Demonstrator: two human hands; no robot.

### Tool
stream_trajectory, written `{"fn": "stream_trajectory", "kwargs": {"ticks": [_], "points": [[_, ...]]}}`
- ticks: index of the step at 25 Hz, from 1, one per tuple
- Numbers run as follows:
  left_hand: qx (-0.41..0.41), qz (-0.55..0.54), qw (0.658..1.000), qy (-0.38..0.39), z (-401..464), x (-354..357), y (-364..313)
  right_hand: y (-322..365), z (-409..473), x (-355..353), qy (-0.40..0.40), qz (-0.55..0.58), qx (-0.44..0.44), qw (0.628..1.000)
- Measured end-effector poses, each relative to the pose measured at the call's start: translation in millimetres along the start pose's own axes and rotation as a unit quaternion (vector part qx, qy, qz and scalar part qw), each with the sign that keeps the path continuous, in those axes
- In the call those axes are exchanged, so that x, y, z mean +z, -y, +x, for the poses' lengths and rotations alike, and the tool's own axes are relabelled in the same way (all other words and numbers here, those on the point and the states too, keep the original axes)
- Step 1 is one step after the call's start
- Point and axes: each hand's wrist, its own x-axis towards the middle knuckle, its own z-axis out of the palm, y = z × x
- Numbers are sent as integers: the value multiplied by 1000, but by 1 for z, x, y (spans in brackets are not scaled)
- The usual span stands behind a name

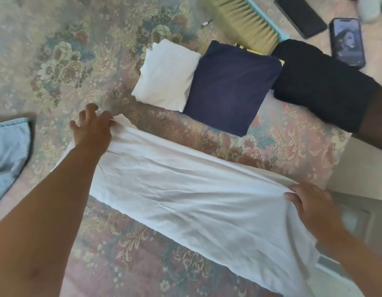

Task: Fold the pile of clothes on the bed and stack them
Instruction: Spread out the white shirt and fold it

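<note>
1. Left hand (93, 127), arm outstretched, presses the far end of the white garment (185, 189) with spread fingers.
2. Right hand (312, 209) pinches its near edge.
3. The long, wrinkled cloth lies on the floral bed (78, 61).

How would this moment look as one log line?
step: folding white garment | left hand: on far end | right hand: on near end | folded: three

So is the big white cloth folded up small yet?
Not yet. The white cloth lies as a long strip on the bed, held at its ends by the left hand and right hand.
</note>
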Motion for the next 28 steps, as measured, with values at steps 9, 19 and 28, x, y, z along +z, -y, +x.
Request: {"fn": "stream_trajectory", "kwargs": {"ticks": [9, 19, 28], "points": [[109, 12, 986, -128, -61, 13, -76, -17, 20, 4, 19, -81, 38, 996], [250, -47, 966, -56, -173, 47, -144, -16, 28, -3, 12, -42, -74, 996], [373, -22, 927, 21, -297, 89, -194, -26, 54, -24, 337, 66, 38, 939]]}}
